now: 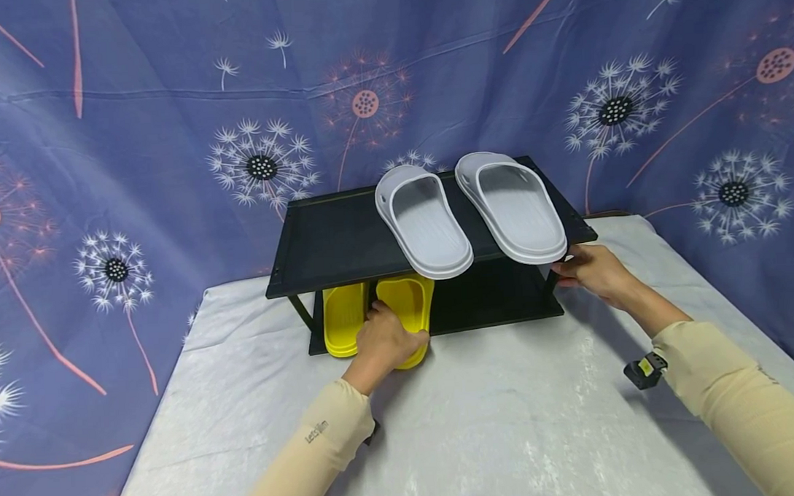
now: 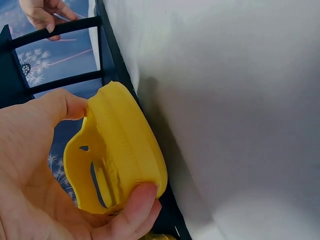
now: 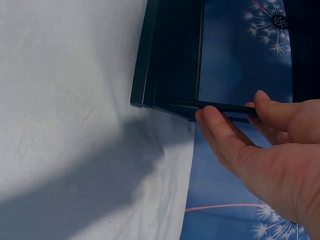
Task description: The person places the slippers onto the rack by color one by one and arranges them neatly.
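On the lower shelf of a black two-tier shoe rack (image 1: pixel 344 239), my left hand (image 1: pixel 386 341) grips a yellow slipper (image 2: pixel 131 137) by its near end, thumb on one side and fingers on the other. Another yellow slipper (image 1: pixel 343 319) lies just left of it, partly behind the hand. My right hand (image 1: pixel 598 274) pinches the thin upright post (image 3: pixel 227 107) at the rack's right end, thumb and fingers on either side. A grey slipper (image 1: pixel 425 221) and a second grey slipper (image 1: pixel 517 207) sit side by side on the top shelf, with their near ends at its front edge.
The rack stands on a table with a pale cloth (image 1: pixel 508 419), close to a blue dandelion-print curtain (image 1: pixel 430 72) behind. The top shelf overhangs the lower shelf (image 1: pixel 490 296). A small black device (image 1: pixel 646 371) is at the right cuff.
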A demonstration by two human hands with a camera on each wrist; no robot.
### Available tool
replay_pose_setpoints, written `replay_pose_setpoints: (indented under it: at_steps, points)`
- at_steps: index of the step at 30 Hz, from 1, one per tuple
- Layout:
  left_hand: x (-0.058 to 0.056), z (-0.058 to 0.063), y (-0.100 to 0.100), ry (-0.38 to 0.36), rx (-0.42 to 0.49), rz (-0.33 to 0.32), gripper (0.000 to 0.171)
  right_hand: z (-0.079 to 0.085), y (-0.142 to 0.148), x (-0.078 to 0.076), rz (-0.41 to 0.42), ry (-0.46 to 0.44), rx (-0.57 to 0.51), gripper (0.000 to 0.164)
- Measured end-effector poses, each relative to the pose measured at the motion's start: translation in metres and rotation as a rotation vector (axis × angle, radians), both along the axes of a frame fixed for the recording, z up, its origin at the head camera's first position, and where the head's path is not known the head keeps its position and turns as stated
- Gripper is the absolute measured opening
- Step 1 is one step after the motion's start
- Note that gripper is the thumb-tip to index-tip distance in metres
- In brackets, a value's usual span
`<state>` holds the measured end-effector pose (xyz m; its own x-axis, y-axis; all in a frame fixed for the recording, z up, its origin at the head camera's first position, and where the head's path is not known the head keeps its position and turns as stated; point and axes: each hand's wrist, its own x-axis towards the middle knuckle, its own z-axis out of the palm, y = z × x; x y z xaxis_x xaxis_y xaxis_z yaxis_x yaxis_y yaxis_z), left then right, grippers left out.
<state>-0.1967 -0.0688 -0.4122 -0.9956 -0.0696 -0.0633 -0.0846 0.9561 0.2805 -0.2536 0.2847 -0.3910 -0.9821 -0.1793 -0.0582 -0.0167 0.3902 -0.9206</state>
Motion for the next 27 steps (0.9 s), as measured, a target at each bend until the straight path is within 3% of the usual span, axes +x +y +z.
replay_pose_setpoints:
  at_steps: [16, 27]
  points:
    - [-0.009, -0.002, 0.002, 0.013, -0.027, 0.062, 0.109, 0.001, 0.000, 0.002, 0.003, 0.003, -0.023, 0.045]
    - [-0.014, -0.001, 0.002, 0.020, -0.026, 0.034, 0.107, 0.003, 0.001, 0.003, -0.001, 0.010, -0.014, 0.046]
